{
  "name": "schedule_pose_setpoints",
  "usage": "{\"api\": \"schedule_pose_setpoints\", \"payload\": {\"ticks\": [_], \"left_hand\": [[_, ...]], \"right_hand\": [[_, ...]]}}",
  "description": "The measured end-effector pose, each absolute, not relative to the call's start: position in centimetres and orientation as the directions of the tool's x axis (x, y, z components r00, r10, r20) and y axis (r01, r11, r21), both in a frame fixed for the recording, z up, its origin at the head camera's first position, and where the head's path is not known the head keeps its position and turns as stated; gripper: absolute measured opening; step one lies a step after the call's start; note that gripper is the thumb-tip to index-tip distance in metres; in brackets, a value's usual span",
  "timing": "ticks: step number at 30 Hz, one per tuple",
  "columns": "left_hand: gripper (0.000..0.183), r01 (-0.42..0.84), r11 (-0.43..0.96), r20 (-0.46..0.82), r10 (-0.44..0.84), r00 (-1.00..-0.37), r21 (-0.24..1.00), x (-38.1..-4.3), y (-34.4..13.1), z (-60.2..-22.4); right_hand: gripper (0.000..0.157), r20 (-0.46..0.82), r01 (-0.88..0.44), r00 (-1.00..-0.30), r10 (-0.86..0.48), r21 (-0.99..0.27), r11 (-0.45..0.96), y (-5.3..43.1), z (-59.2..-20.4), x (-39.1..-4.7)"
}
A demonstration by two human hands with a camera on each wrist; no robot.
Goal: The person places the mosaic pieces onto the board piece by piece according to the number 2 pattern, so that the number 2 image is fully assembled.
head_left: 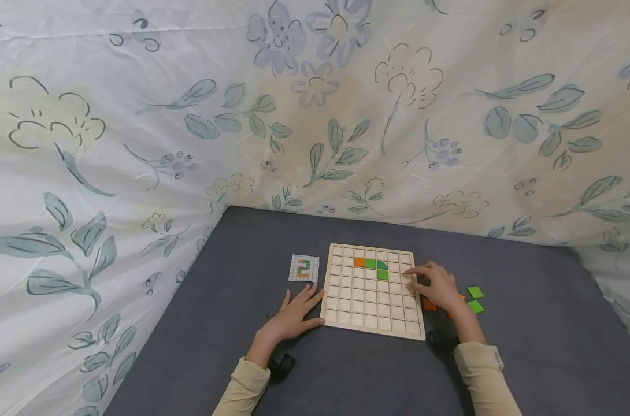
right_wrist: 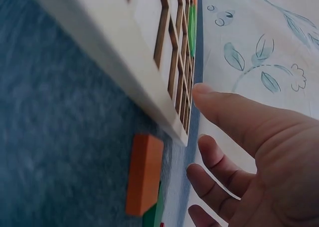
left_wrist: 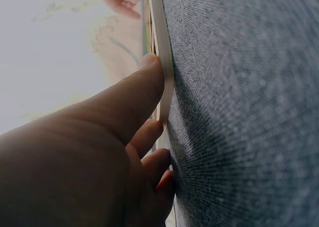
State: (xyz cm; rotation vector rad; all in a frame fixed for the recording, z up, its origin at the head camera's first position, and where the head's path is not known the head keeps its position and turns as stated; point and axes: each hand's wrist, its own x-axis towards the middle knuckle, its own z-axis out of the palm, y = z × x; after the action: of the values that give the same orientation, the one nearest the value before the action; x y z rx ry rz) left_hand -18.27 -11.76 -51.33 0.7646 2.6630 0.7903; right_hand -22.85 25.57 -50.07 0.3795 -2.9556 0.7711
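A wooden grid board (head_left: 346, 316) lies on the dark table. In its upper squares sit an orange tile (head_left: 359, 262), a green tile (head_left: 370, 263), a dark green rounded tile (head_left: 381, 264) and, below that one, another green tile (head_left: 382, 275). My left hand (head_left: 293, 318) rests at the board's left side, thumb and fingertips touching its edge (left_wrist: 167, 95). Over the right edge hovers my right hand (head_left: 438, 286), thumb and index finger apart above the right-hand squares. No tile shows between the right fingers (right_wrist: 212, 154) in the right wrist view.
A small pattern card (head_left: 296, 269) showing a figure 2 lies left of the board. Loose tiles lie to the right: an orange one (head_left: 429, 304) near the board's edge and green ones (head_left: 475, 292) farther out. Floral cloth (head_left: 336, 115) hangs behind the table.
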Motion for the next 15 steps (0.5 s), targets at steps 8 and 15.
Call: {"api": "schedule_pose_setpoints", "payload": {"ticks": [8,15], "left_hand": [[0.068,0.415,0.706,-0.091,0.559,-0.824,0.574,-18.1,-11.7,-50.9],[0.067,0.419,0.705,-0.092,0.564,-0.821,0.572,-18.0,-11.8,-50.8]], "right_hand": [[0.031,0.12,-0.24,-0.971,-0.208,-0.471,0.849,26.3,-49.6,-22.4],[0.03,0.12,-0.239,-0.971,-0.207,-0.477,0.846,27.6,-49.3,-22.3]]}}
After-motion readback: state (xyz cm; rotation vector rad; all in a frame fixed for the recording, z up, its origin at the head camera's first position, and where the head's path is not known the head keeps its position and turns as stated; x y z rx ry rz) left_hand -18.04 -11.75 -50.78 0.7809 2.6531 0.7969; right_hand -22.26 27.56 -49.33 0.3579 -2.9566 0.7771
